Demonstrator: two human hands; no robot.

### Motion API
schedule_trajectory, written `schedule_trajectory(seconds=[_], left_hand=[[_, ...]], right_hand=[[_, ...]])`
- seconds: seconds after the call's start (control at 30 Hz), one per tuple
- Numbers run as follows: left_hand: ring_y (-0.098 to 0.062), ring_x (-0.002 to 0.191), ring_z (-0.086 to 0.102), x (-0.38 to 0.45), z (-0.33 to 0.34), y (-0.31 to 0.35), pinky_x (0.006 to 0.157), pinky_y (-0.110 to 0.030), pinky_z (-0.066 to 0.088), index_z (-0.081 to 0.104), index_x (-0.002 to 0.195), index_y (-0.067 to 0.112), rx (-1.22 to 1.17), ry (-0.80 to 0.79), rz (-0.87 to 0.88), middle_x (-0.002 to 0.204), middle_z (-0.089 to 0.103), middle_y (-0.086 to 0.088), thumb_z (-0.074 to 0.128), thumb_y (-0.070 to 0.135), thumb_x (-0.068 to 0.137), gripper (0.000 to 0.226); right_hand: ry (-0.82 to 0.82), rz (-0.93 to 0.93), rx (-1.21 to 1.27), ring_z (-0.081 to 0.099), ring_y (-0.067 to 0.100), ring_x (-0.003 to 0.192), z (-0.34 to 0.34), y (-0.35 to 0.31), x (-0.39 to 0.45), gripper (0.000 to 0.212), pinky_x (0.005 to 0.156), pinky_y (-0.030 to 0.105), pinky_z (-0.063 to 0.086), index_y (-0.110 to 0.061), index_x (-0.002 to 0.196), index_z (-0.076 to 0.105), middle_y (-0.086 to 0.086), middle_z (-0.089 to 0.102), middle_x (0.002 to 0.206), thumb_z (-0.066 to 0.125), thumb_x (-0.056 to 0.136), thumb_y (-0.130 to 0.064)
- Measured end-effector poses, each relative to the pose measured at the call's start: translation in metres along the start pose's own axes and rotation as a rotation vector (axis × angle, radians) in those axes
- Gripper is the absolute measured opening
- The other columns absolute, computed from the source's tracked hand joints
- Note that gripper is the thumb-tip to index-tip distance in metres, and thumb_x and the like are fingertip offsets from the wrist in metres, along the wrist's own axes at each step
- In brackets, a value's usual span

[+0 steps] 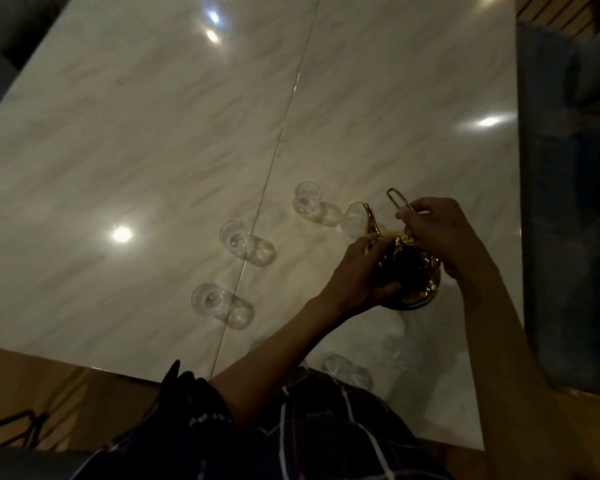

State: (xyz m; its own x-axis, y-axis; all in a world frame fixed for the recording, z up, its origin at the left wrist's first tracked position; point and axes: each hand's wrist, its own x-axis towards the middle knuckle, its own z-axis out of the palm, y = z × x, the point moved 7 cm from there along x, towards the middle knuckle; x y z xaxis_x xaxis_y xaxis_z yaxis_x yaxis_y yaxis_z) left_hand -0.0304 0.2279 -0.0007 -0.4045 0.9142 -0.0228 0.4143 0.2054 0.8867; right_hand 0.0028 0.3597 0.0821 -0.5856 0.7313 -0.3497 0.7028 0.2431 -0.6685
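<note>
Nearest, we note a dark checked garment (pixel 309 427) and one small clear glass cup (pixel 343 368) by the near edge of the pale marble surface (pixel 153 133). Beyond, the left hand (pixel 361 271) is curled around the body of a polished gold metal teapot (pixel 420 289) at the surface's right side. The right hand (pixel 437 233) is closed on the pot's top beside its thin wire handle (pixel 397 197). Four more clear glasses (pixel 219 301) stand leftward and beyond, the nearest to the pot just beside the spout.

Teapot (pixel 414 275): shiny gold, rounded body on a flared base, at the right side of the tabletop (pixel 153 133).
Spout (pixel 371 220): curved, pointing away from the person.
Handle (pixel 397 197): thin wire loop, raised.
Hold: left hand (pixel 361 271) cups the body, right hand (pixel 437 230) grips the handle.
</note>
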Motion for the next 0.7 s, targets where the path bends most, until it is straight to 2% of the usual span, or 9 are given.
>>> schedule_trajectory(seconds=[0.23,0.43,0.57,0.7], left_hand=[[-0.032,0.135,0.040,0.006,0.033,0.009,0.107,-0.044,0.043,0.028,0.155,0.025,-0.024,-0.095,0.002,0.152,0.036,-0.014,0.079,0.035,0.082,0.090],[-0.031,0.134,0.043,0.018,0.050,0.008,0.104,-0.047,0.046,0.025,0.156,0.025,0.008,-0.114,-0.020,0.153,0.036,-0.012,0.078,0.040,0.083,0.091],[-0.030,0.132,0.045,0.023,0.054,0.009,0.102,-0.044,0.047,0.026,0.156,0.023,0.004,-0.115,-0.031,0.152,0.037,-0.012,0.077,0.040,0.084,0.090],[-0.031,0.132,0.046,0.025,0.056,0.011,0.103,-0.044,0.048,0.024,0.157,0.021,0.002,-0.112,-0.035,0.153,0.037,-0.013,0.075,0.040,0.085,0.090]], right_hand=[[0.006,-0.001,-0.130,0.068,0.026,0.089,-0.018,0.013,-0.002,0.027,0.087,0.049,0.056,-0.008,0.095,0.074,0.007,0.070,0.086,0.059,0.090,-0.030],[0.002,0.031,-0.177,0.067,0.026,0.097,-0.026,0.022,0.008,0.034,0.088,0.050,0.057,-0.014,0.102,0.072,0.014,0.067,0.107,0.059,0.085,-0.041],[-0.029,0.004,-0.193,0.068,0.028,0.091,-0.028,0.020,0.015,0.027,0.086,0.052,0.057,-0.007,0.096,0.073,0.010,0.069,0.089,0.060,0.090,-0.031],[-0.055,-0.007,-0.225,0.068,0.029,0.093,-0.028,0.017,0.019,0.026,0.088,0.051,0.056,-0.006,0.094,0.074,0.013,0.070,0.090,0.060,0.091,-0.029]])
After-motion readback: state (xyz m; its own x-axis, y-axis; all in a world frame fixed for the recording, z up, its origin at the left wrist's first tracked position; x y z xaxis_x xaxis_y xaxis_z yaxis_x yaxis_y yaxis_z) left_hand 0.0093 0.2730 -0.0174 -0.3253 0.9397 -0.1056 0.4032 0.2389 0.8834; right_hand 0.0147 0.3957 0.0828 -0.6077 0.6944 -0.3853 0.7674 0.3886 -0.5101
